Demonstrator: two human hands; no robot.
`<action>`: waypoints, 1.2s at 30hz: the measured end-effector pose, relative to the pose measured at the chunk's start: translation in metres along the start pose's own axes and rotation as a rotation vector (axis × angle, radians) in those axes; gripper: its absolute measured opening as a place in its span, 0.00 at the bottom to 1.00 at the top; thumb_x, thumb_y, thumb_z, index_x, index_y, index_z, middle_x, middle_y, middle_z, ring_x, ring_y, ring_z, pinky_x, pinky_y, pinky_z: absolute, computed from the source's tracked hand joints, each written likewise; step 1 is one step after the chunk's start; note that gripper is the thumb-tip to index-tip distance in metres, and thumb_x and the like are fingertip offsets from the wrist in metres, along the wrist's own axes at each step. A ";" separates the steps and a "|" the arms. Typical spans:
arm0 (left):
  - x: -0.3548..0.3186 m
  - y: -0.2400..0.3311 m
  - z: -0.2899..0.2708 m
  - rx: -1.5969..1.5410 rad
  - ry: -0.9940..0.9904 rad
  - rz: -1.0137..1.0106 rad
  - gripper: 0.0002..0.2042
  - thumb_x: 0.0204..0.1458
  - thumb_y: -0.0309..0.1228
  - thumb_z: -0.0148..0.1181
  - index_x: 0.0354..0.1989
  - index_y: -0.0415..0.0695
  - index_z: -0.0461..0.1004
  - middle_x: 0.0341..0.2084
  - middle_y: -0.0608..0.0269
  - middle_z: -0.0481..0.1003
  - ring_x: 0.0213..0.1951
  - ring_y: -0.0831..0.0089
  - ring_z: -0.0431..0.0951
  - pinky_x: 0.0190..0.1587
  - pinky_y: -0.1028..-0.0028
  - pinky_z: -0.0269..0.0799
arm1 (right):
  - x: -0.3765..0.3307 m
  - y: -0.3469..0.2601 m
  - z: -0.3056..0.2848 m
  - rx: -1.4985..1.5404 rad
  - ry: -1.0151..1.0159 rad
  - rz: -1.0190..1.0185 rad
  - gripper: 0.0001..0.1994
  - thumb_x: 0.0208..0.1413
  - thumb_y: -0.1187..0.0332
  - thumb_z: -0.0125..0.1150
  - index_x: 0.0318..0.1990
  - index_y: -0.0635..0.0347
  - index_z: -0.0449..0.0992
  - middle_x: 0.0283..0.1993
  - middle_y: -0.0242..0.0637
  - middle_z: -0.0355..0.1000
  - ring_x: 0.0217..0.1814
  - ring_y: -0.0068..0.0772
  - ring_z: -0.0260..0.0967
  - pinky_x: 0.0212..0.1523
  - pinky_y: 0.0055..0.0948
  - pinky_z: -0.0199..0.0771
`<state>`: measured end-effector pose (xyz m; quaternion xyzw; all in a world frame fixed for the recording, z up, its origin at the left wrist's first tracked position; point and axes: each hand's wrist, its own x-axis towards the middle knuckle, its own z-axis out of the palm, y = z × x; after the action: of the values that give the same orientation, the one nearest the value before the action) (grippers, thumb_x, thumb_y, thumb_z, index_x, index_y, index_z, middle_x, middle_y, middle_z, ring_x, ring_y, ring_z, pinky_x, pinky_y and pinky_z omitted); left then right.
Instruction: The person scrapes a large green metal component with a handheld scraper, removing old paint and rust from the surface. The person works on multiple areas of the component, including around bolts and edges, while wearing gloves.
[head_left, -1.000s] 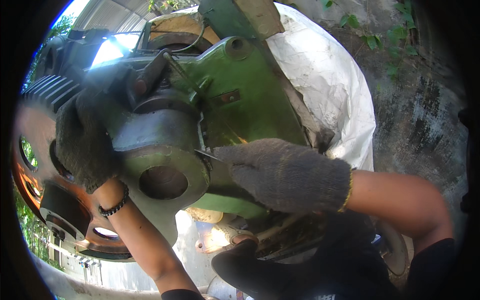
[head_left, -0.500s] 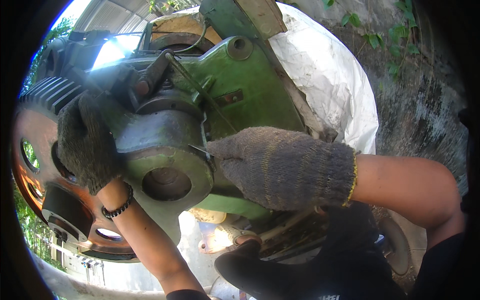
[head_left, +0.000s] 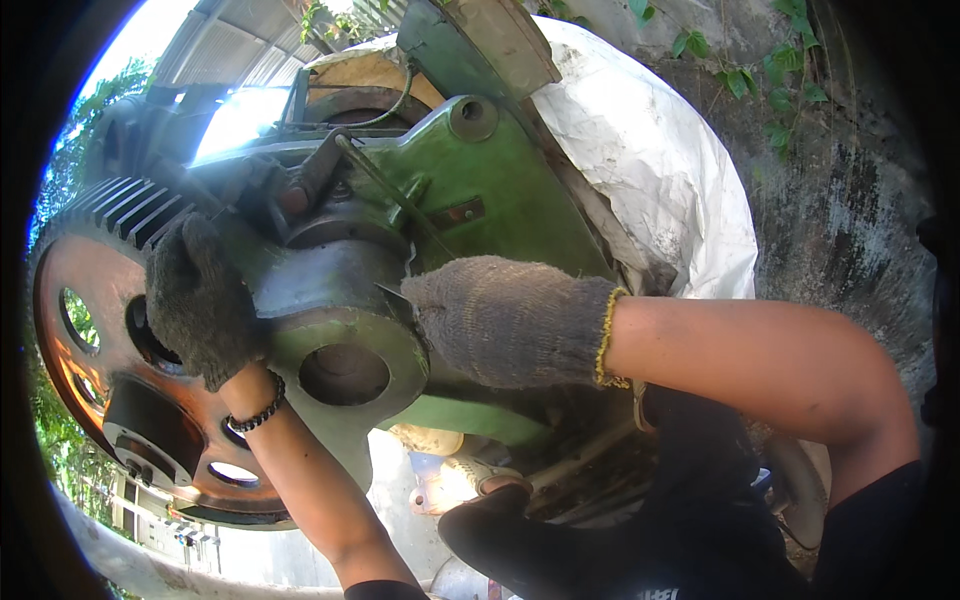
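My right hand, in a dark knitted glove with a yellow cuff edge, is closed around a thin pointed metal tool. Only its tip sticks out past the fingers, close to the green machine housing; the rest is hidden in the glove. My left hand, gloved too, is curled between the housing and a large toothed gear wheel. Its fingertips face away, and whatever they grip is hidden. Below the right hand's tool the housing has a round recessed bore.
A bent metal rod runs across the upper green casting. White sheeting hangs behind, before a stained wall with vines. A dark hub juts from the gear wheel. My boot is below.
The machine sits slightly lower and further right in the picture at the left side. My right hand has shifted a little left and up, still gripping the pointed tool; the left hand keeps its place against the machine.
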<state>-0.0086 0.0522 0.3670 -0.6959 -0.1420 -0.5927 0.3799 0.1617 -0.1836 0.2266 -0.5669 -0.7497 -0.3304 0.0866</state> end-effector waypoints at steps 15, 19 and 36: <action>0.003 0.015 -0.023 -0.140 -0.021 0.042 0.15 0.70 0.40 0.58 0.49 0.42 0.85 0.47 0.53 0.85 0.49 0.53 0.85 0.55 0.60 0.77 | -0.033 0.051 0.002 0.577 0.076 0.414 0.16 0.66 0.65 0.59 0.58 0.60 0.78 0.49 0.56 0.79 0.53 0.62 0.78 0.53 0.51 0.79; 0.005 0.020 -0.027 -0.050 -0.056 0.028 0.14 0.70 0.40 0.58 0.49 0.44 0.86 0.47 0.54 0.86 0.52 0.55 0.84 0.61 0.60 0.72 | -0.031 0.092 0.026 0.510 0.107 0.279 0.20 0.60 0.67 0.66 0.60 0.54 0.78 0.50 0.53 0.79 0.54 0.61 0.78 0.55 0.52 0.78; 0.003 0.029 -0.020 0.005 -0.024 -0.066 0.12 0.67 0.33 0.64 0.49 0.37 0.84 0.46 0.51 0.85 0.50 0.56 0.84 0.59 0.59 0.75 | 0.110 0.167 -0.014 0.108 0.156 -0.366 0.15 0.53 0.72 0.68 0.49 0.47 0.86 0.49 0.33 0.82 0.56 0.39 0.79 0.75 0.44 0.65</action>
<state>-0.0033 0.0180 0.3593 -0.6968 -0.1708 -0.5961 0.3604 0.2722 -0.0818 0.3590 -0.3884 -0.8478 -0.3429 0.1134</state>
